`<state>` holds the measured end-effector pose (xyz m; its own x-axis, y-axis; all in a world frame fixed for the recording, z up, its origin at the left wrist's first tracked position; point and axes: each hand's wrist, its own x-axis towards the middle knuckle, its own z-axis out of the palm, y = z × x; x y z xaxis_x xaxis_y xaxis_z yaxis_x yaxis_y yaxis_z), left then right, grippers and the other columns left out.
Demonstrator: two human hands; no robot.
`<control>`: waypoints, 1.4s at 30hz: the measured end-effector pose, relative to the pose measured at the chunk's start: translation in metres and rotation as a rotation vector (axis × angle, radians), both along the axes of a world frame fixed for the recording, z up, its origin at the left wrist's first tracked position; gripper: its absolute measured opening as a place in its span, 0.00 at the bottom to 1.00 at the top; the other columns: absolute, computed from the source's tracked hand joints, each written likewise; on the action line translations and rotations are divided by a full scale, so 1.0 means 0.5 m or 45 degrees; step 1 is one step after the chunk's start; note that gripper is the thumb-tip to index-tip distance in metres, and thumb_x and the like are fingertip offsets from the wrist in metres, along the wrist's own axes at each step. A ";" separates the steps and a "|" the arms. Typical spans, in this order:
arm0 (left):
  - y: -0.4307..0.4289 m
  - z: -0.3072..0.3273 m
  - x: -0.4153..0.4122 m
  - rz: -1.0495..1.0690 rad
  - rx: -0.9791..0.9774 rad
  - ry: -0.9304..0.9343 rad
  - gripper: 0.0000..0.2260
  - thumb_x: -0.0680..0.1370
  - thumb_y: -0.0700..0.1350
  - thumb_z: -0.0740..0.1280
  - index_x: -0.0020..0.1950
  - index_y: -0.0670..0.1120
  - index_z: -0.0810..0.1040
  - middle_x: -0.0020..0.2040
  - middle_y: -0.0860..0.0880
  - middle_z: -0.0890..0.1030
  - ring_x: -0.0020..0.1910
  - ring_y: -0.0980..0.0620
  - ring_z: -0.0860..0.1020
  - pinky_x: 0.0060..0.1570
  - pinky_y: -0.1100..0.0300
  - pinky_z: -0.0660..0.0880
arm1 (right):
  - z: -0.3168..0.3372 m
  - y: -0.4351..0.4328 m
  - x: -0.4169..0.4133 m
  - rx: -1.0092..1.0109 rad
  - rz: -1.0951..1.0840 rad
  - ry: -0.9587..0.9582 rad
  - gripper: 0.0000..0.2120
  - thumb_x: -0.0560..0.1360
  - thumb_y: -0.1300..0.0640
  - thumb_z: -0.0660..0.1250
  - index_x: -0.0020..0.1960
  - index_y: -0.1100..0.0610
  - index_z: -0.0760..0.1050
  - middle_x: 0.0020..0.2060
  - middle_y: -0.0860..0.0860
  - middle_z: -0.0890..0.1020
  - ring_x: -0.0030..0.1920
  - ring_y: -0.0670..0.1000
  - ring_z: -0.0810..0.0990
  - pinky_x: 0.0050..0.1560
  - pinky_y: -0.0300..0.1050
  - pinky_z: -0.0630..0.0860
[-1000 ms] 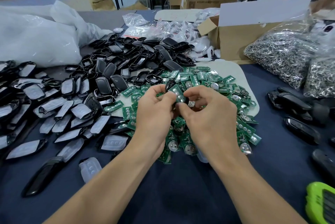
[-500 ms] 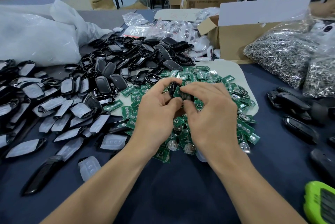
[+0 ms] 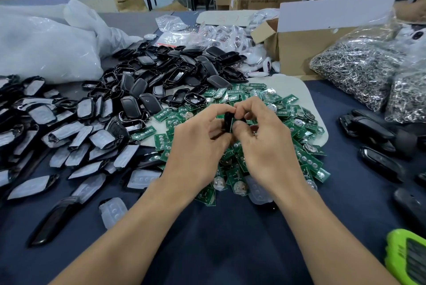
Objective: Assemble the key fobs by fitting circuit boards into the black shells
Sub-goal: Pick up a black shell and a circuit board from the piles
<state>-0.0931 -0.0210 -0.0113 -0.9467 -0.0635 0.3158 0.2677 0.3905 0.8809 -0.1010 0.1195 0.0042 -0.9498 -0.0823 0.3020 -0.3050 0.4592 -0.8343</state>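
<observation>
Both hands meet over a heap of green circuit boards [image 3: 297, 148] at the table's middle. My left hand [image 3: 198, 146] and my right hand [image 3: 265, 144] together pinch one small black shell [image 3: 228, 119], held on edge between the fingertips. A green board edge shows just right of the shell under my right fingers; how it sits in the shell is hidden. A big pile of black shells [image 3: 166, 77] lies behind and to the left. Shells with clear rubber pads [image 3: 76, 137] cover the left side.
A white plastic bag [image 3: 43, 47] lies at the back left. An open cardboard box [image 3: 306, 47] and bags of metal rings [image 3: 359, 70] stand at the right. Black fob parts [image 3: 373, 137] lie right, and a green device [image 3: 408, 259] is at the near right corner.
The hands have closed together on the shell and lifted slightly. The green board seen earlier between the fingers is now mostly hidden behind the shell and my right fingers.
</observation>
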 end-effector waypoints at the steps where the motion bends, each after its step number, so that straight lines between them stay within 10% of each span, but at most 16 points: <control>1: 0.000 0.000 0.001 0.002 -0.013 0.000 0.26 0.74 0.32 0.75 0.59 0.63 0.81 0.49 0.56 0.88 0.51 0.62 0.85 0.54 0.65 0.82 | 0.001 0.003 -0.001 0.014 0.018 0.002 0.08 0.79 0.60 0.66 0.48 0.47 0.72 0.45 0.49 0.80 0.45 0.51 0.77 0.46 0.52 0.75; 12: -0.011 0.007 -0.014 0.112 0.069 -0.156 0.20 0.74 0.40 0.79 0.55 0.63 0.81 0.40 0.55 0.87 0.44 0.56 0.86 0.46 0.58 0.82 | -0.005 0.002 0.005 0.021 -0.026 0.133 0.12 0.78 0.60 0.70 0.44 0.46 0.70 0.52 0.43 0.83 0.51 0.45 0.80 0.51 0.47 0.79; 16: -0.014 0.004 -0.022 0.125 0.145 -0.216 0.19 0.75 0.38 0.78 0.57 0.60 0.82 0.40 0.56 0.88 0.41 0.55 0.87 0.46 0.53 0.85 | -0.009 0.010 -0.005 -0.157 -0.115 0.133 0.11 0.81 0.61 0.66 0.47 0.46 0.69 0.41 0.46 0.84 0.39 0.46 0.83 0.38 0.48 0.77; 27: -0.013 -0.006 -0.027 -0.031 0.302 -0.276 0.19 0.79 0.31 0.70 0.56 0.55 0.83 0.45 0.52 0.89 0.44 0.51 0.88 0.45 0.55 0.85 | -0.012 0.023 -0.026 -0.584 -0.040 -0.178 0.14 0.76 0.67 0.72 0.46 0.49 0.88 0.35 0.52 0.87 0.32 0.52 0.85 0.40 0.50 0.85; 33: -0.004 0.001 -0.018 -0.111 0.341 -0.265 0.18 0.74 0.33 0.72 0.46 0.59 0.83 0.42 0.49 0.88 0.40 0.50 0.87 0.42 0.57 0.84 | -0.008 0.019 -0.018 -0.564 -0.082 -0.151 0.08 0.71 0.66 0.77 0.44 0.54 0.83 0.33 0.52 0.87 0.31 0.55 0.87 0.36 0.48 0.85; 42: 0.000 0.010 -0.012 -0.198 0.509 -0.287 0.18 0.78 0.29 0.66 0.58 0.49 0.84 0.46 0.47 0.89 0.47 0.48 0.88 0.45 0.60 0.84 | -0.002 0.019 -0.012 -0.344 -0.257 -0.034 0.08 0.68 0.57 0.81 0.38 0.47 0.84 0.29 0.43 0.85 0.28 0.46 0.82 0.31 0.46 0.82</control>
<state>-0.0988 -0.0210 -0.0063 -0.9966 0.0097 0.0814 0.0812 -0.0199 0.9965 -0.1072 0.1291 0.0031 -0.9465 0.1878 0.2623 -0.2072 0.2693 -0.9405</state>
